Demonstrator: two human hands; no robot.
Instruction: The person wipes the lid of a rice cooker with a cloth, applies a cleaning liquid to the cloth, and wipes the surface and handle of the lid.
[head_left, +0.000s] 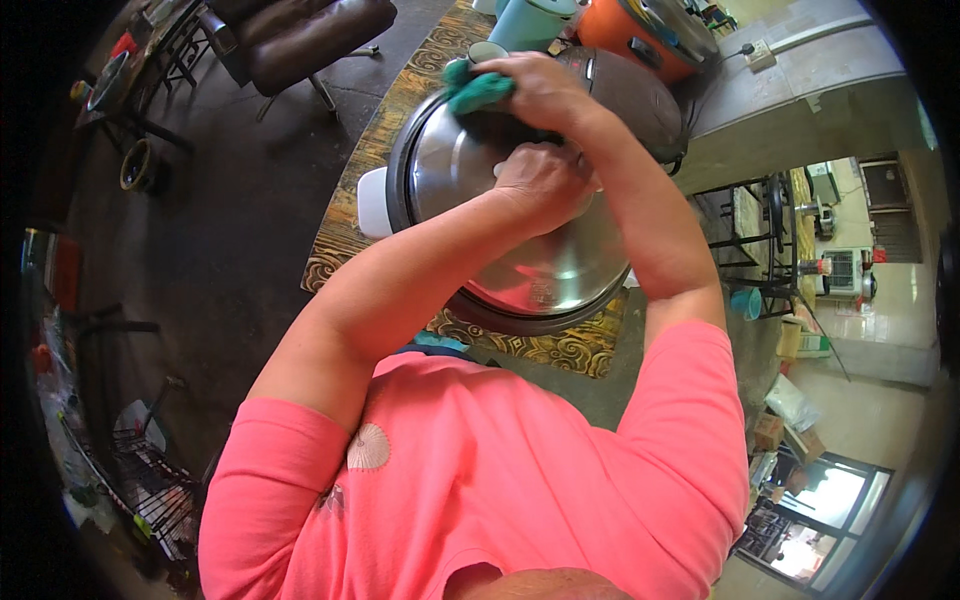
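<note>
Before me stands a large round pot with a shiny metal lid (570, 277), a dark rim and a white side handle (373, 202). My left hand (544, 184) is closed over the handle at the lid's middle, which the fingers mostly hide. Reaching past it, my right hand (544, 90) holds a bunched green cloth (480, 94) against the far part of the lid, near the rim. Part of the cloth is blurred.
The pot rests on a wood-patterned table (352, 232). Behind it are a brown lidded appliance (637, 97), a light-blue container (529, 26) and an orange cooker (611, 34). A brown leather chair (315, 45) stands at left. A wall socket (760, 55) is at right.
</note>
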